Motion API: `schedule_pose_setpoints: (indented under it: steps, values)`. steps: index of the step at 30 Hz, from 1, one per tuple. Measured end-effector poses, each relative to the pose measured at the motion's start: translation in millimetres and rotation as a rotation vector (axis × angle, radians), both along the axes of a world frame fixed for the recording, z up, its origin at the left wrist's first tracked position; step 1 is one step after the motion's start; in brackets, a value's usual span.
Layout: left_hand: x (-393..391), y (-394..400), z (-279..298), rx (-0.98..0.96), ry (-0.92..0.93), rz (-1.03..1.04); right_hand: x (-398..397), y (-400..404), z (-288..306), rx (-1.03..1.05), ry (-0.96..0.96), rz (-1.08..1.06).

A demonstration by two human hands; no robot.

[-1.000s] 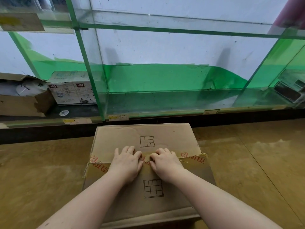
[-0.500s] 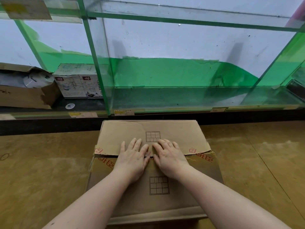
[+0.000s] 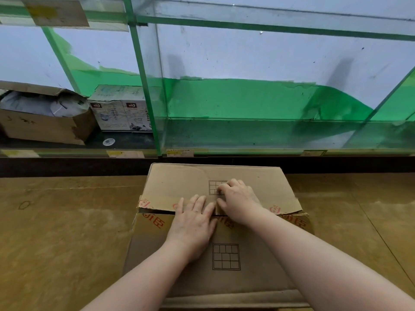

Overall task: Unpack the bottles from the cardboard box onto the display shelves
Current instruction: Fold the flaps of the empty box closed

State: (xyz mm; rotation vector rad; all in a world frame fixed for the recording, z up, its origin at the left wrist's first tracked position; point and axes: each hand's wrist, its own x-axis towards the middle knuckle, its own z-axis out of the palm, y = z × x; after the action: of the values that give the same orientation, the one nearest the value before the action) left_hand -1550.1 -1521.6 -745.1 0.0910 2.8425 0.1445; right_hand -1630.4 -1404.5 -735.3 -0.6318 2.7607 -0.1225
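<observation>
- A closed cardboard box [image 3: 215,223] is set on the tan floor [image 3: 56,232], just in front of the glass shelves [image 3: 258,133].
- The left hand [image 3: 193,225] is laid flat across the seam between the two top flaps, fingers straight and close together.
- The right hand [image 3: 239,202] is placed on the far flap [image 3: 179,187], its fingers curled at the flap's edge; whether the edge is pinched cannot be told.
- The far flap's left end is seen slightly lifted over the near flap [image 3: 226,272].
- No bottles are in sight.
- On the lower left shelf, an open box [image 3: 40,122] and a printed carton [image 3: 121,113] are kept side by side.
</observation>
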Motion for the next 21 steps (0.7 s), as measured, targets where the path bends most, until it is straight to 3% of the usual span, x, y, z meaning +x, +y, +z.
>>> schedule_pose_setpoints:
  steps: [10,21]
  values:
    - [-6.5,-25.1,2.8,-0.031,0.037,0.238,11.0,18.7,-3.4,0.014,0.106,-0.111]
    - [-9.0,-25.5,3.1,-0.012,0.017,0.273,23.7,16.7,0.5,0.037,0.052,-0.192]
